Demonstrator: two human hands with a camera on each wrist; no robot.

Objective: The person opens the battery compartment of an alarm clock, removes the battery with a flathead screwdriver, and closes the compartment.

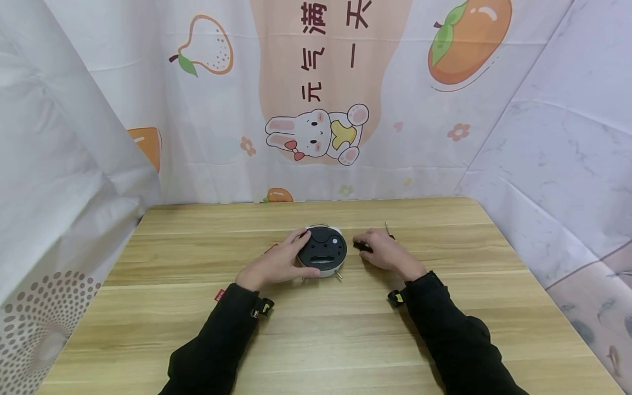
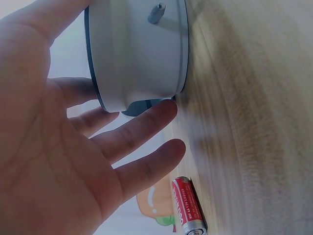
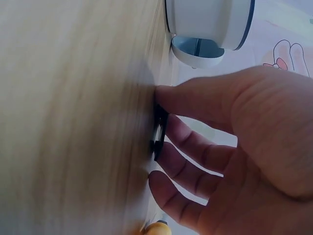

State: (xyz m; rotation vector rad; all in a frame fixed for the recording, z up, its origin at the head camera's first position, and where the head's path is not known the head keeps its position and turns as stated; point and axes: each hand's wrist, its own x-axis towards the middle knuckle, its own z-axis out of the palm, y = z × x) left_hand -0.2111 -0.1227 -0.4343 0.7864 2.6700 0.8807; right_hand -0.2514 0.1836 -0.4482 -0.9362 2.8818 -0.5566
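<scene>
A round twin-bell alarm clock (image 1: pixel 323 249) lies face down on the table, its black back upward with a slot-shaped battery compartment exposed. My left hand (image 1: pixel 278 260) holds it at the left side, thumb near the lower edge and fingers over the upper left rim. In the left wrist view, the clock's white side (image 2: pixel 137 54) stands beside the spread fingers. Just right of the clock, my right hand (image 1: pixel 385 251) pinches a small flat black piece (image 1: pixel 362 246), like a battery cover, low at the tabletop. Its thumb and fingertips grip the black piece (image 3: pixel 160 127) in the right wrist view.
A red AA battery (image 2: pixel 188 205) lies beyond my left fingers. Behind my right hand is a screwdriver (image 1: pixel 388 229), whose yellow handle (image 3: pixel 159 228) shows in the right wrist view. A red label (image 1: pixel 219 294) is beside the left sleeve. A printed curtain (image 1: pixel 222 137) hangs behind the wooden table (image 1: pixel 316 334).
</scene>
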